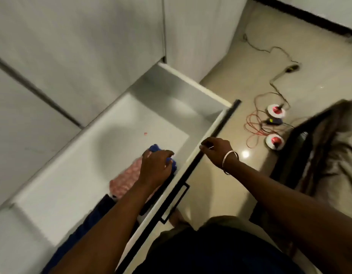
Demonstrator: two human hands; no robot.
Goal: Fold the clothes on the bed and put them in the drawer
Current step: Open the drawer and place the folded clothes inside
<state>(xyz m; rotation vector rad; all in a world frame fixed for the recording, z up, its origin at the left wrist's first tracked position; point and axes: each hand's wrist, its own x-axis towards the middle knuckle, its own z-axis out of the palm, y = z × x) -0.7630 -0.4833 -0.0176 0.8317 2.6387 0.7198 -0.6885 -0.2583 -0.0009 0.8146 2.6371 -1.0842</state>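
Left hand [156, 168] curls over the blue garment [158, 150] atop pink folded cloth [125, 179], settling it against the drawer [119, 123] front, keeping room behind. Right hand [216, 150], fingers bent, rests on the drawer's front edge, likely steadying it; cables [256, 125] beyond on floor.

We see two white spools [275, 111] [275, 141] with red centres on the beige floor [226, 175], near its right edge. Red wire [254, 129] loops between them. A thin dark cable [270, 50] trails toward the far wall [329, 8].
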